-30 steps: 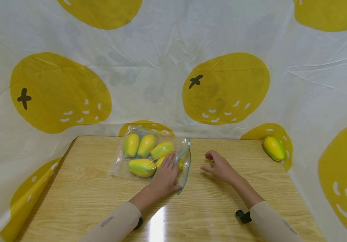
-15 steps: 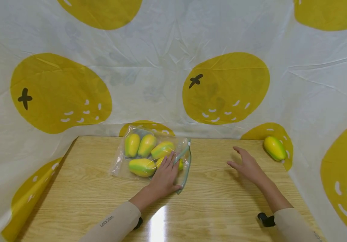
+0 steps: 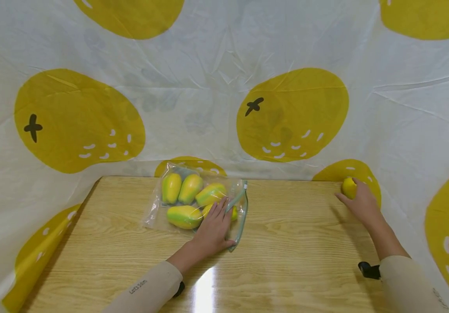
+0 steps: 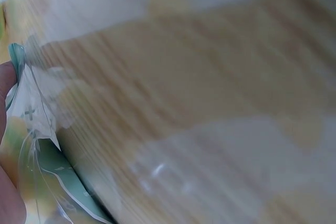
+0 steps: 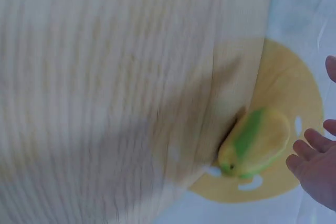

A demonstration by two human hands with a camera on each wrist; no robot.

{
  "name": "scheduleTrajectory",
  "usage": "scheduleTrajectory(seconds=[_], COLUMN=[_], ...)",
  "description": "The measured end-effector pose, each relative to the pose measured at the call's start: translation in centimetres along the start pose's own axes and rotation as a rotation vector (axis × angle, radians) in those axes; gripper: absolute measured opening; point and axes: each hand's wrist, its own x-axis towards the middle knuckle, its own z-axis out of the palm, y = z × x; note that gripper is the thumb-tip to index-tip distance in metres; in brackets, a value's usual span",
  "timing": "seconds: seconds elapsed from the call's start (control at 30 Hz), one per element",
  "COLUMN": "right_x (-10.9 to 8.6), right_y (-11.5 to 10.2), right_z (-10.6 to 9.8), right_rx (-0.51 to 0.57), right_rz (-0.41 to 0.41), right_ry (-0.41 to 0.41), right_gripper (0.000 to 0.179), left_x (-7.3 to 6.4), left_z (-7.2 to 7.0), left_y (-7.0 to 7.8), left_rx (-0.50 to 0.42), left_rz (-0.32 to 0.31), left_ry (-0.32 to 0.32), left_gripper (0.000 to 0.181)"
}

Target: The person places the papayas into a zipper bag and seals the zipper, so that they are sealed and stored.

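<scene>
A clear zip bag (image 3: pixel 154 213) with a green seal strip lies on the table, holding several yellow-green fruits (image 3: pixel 184 216) shaped like small papayas. My left hand (image 3: pixel 211 230) rests flat on the bag's right part, fingers over one fruit and thumb at the seal. The left wrist view shows the seal strip (image 4: pixel 63 174) beside that hand. At the far right corner, another yellow-green papaya-like fruit (image 5: pixel 257 142) lies against the cloth. My right hand (image 3: pixel 363 202) is over it, thumb and fingers spread, covering most of it in the head view. The right wrist view shows a gap between fingers and fruit.
The wooden table (image 3: pixel 287 243) has a white cloth (image 3: pixel 193 113) with large yellow fruit prints behind it and at both sides. The cloth meets the table's back and right edges near the single fruit. A bright light reflection (image 3: pixel 203 287) shows near the front.
My right hand has moved from beside the bag rightward across the table to the single fruit in the corner. The left hand and the bag have stayed where they were.
</scene>
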Motion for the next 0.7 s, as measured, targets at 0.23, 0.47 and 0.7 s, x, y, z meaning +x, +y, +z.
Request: scheduleTrajectory(seconds=[0.23,0.47,0.7], right_x=[1.1,1.1,0.8], right_y=[2.8,3.5,3.3], right_z=[-0.5,-0.2,0.3], right_rx=[-0.045,-0.086,-0.075], right_rz=[0.025,0.092,0.165], right_ry=[0.046,0.015,-0.026], right_gripper=[0.096,0.102,0.096], left_x=[0.1,0.1,-0.1], left_z=[0.2,0.5,0.5], left_y=[0.0,0.0,0.0], left_rx=[0.013,0.018,0.015], left_rz=[0.01,0.01,0.007], left_ry=[0.006,-0.004,0.005], left_gripper=[0.112,0.113,0.114])
